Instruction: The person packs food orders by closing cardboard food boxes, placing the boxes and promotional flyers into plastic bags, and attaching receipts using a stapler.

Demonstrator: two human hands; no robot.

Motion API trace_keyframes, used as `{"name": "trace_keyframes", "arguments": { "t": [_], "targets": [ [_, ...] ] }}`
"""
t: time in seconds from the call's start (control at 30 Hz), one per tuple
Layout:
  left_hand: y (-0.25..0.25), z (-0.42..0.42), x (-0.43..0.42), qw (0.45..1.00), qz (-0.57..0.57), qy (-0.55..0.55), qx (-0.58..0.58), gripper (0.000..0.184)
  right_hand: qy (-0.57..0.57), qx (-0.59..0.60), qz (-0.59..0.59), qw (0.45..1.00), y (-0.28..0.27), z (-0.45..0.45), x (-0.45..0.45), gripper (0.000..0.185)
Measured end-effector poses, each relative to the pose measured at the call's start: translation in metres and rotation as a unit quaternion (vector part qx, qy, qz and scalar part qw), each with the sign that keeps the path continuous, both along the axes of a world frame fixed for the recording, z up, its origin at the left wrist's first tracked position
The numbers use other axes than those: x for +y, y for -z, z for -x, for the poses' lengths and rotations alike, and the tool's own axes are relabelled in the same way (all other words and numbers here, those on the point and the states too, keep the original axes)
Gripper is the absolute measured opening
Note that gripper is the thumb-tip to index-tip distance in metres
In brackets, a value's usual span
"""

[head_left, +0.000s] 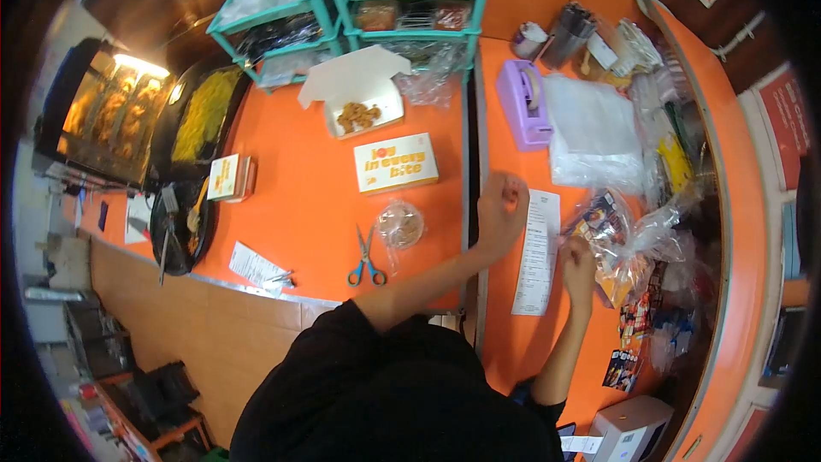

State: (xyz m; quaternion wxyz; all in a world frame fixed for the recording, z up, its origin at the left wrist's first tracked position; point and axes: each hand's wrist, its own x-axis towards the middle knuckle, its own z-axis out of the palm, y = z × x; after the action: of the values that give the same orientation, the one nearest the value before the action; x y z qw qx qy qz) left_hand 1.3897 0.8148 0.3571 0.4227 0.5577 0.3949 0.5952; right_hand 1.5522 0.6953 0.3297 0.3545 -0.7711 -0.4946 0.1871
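Note:
My left hand point(502, 208) is over the right counter beside the top of a long printed receipt point(537, 252). Its fingers are curled in, and whatever they may hold is too small to make out. To the right of the receipt, my right hand point(578, 262) is closed at the near side of a clear plastic bag point(629, 244) with colourful sachets in it. Whether its fingertips pinch the bag or something else is hidden. A purple tape dispenser point(523, 107) stands beyond my left hand, and a stack of clear plastic bags point(594, 133) lies beside it.
On the left counter are a closed printed box point(396, 164), an open box of fried pieces point(363, 111), a round wrapped tub point(399, 224) and scissors point(366, 258). Green shelves point(410, 36) stand behind. A gap point(473, 120) separates the counters. Loose sachets point(623, 370) lie near right.

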Motion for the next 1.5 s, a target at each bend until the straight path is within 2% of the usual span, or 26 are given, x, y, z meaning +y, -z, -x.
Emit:
{"name": "trace_keyframes", "arguments": {
  "t": [0.03, 0.07, 0.13, 0.2, 0.3, 0.33, 0.43, 0.5, 0.53, 0.63, 0.7, 0.83, 0.87, 0.93, 1.0, 1.03, 1.1, 1.13, 1.2, 1.23, 1.3, 1.33, 1.37, 1.4, 1.43, 1.5],
  "targets": [
    [0.006, 0.01, -0.018, 1.0, 0.0, -0.009, 0.0, 0.007, 0.01, -0.072, -0.056, 0.996, 0.014, 0.005, -0.004, 0.033],
    [0.012, 0.019, -0.036, 0.999, 0.032, 0.003, -0.023, 0.007, 0.0, -0.071, -0.056, 0.996, 0.01, 0.021, -0.005, 0.033],
    [0.018, 0.034, -0.052, 0.997, 0.062, 0.004, -0.045, 0.008, 0.108, -0.121, 0.063, 0.985, 0.003, 0.059, -0.004, 0.03],
    [0.018, 0.05, -0.062, 0.987, 0.128, 0.039, -0.088, 0.009, 0.069, -0.065, 0.094, 0.991, 0.001, 0.06, -0.002, 0.029],
    [0.01, 0.073, -0.07, 0.985, 0.114, 0.085, -0.098, 0.009, -0.036, 0.2, 0.023, 0.979, 0.008, 0.045, 0.002, 0.032],
    [0.009, 0.079, -0.075, 0.986, 0.114, 0.07, -0.099, 0.009, -0.05, 0.201, 0.028, 0.978, 0.001, 0.049, 0.0, 0.032],
    [0.007, 0.101, -0.092, 0.973, 0.16, 0.052, -0.16, 0.012, -0.106, 0.139, -0.005, 0.984, -0.024, 0.064, -0.007, 0.032],
    [-0.003, 0.133, -0.101, 0.974, 0.158, 0.006, -0.163, 0.012, -0.118, -0.129, 0.005, 0.985, -0.054, 0.093, -0.018, 0.02],
    [-0.006, 0.151, -0.106, 0.973, 0.156, -0.019, -0.17, 0.012, -0.132, -0.124, 0.005, 0.983, -0.059, 0.107, -0.017, 0.02],
    [-0.019, 0.212, -0.123, 0.941, 0.222, -0.157, -0.199, 0.015, -0.262, 0.207, 0.068, 0.94, -0.075, 0.164, -0.002, 0.012],
    [-0.013, 0.263, -0.135, 0.921, 0.219, -0.294, -0.134, 0.014, -0.398, 0.118, 0.057, 0.908, -0.075, 0.218, 0.02, 0.018],
    [0.044, 0.374, -0.168, 0.849, 0.138, -0.496, -0.12, 0.016, -0.492, 0.052, 0.059, 0.867, -0.034, 0.358, 0.07, 0.035],
    [0.057, 0.4, -0.174, 0.829, 0.147, -0.528, -0.112, 0.013, -0.534, -0.03, 0.014, 0.845, -0.014, 0.393, 0.087, 0.036],
    [0.081, 0.439, -0.18, 0.809, 0.148, -0.558, -0.108, 0.009, -0.587, -0.121, 0.09, 0.796, 0.009, 0.47, 0.116, 0.031],
    [0.105, 0.473, -0.17, 0.742, 0.178, -0.638, -0.099, 0.01, -0.594, -0.142, 0.041, 0.79, 0.026, 0.532, 0.132, 0.028],
    [0.125, 0.488, -0.163, 0.745, 0.171, -0.636, -0.101, 0.01, -0.591, -0.144, 0.034, 0.793, 0.048, 0.559, 0.141, 0.028],
    [0.161, 0.512, -0.152, 0.707, 0.163, -0.681, 0.101, 0.011, -0.543, -0.27, -0.067, 0.793, 0.091, 0.6, 0.154, 0.023],
    [0.16, 0.519, -0.147, 0.712, 0.165, -0.675, 0.1, 0.011, -0.538, -0.272, -0.063, 0.796, 0.093, 0.608, 0.157, 0.023],
    [0.162, 0.521, -0.148, 0.676, 0.217, -0.667, 0.225, 0.01, -0.534, -0.264, -0.08, 0.799, 0.105, 0.606, 0.156, 0.019],
    [0.154, 0.523, -0.145, 0.691, 0.196, -0.66, 0.222, 0.009, -0.528, -0.269, -0.067, 0.803, 0.095, 0.598, 0.153, 0.019],
    [0.148, 0.522, -0.134, 0.722, 0.172, -0.643, 0.19, 0.01, -0.542, -0.135, 0.097, 0.824, 0.041, 0.573, 0.15, 0.014],
    [0.142, 0.519, -0.122, 0.745, 0.138, -0.633, 0.158, 0.01, -0.523, -0.14, 0.102, 0.834, 0.032, 0.555, 0.149, 0.014],
    [0.133, 0.513, -0.108, 0.765, 0.135, -0.611, 0.155, 0.01, -0.514, -0.015, 0.074, 0.854, 0.027, 0.531, 0.143, 0.015],
    [0.119, 0.5, -0.089, 0.819, 0.093, -0.561, 0.077, 0.012, -0.487, 0.107, 0.036, 0.866, 0.018, 0.5, 0.137, 0.015],
    [0.103, 0.474, -0.063, 0.867, 0.055, -0.495, -0.008, 0.013, -0.444, 0.096, 0.029, 0.891, -0.001, 0.463, 0.131, 0.015],
    [0.058, 0.398, -0.023, 0.931, 0.054, -0.348, -0.094, 0.014, -0.356, 0.268, -0.083, 0.892, -0.042, 0.387, 0.102, 0.013]
  ]
}}
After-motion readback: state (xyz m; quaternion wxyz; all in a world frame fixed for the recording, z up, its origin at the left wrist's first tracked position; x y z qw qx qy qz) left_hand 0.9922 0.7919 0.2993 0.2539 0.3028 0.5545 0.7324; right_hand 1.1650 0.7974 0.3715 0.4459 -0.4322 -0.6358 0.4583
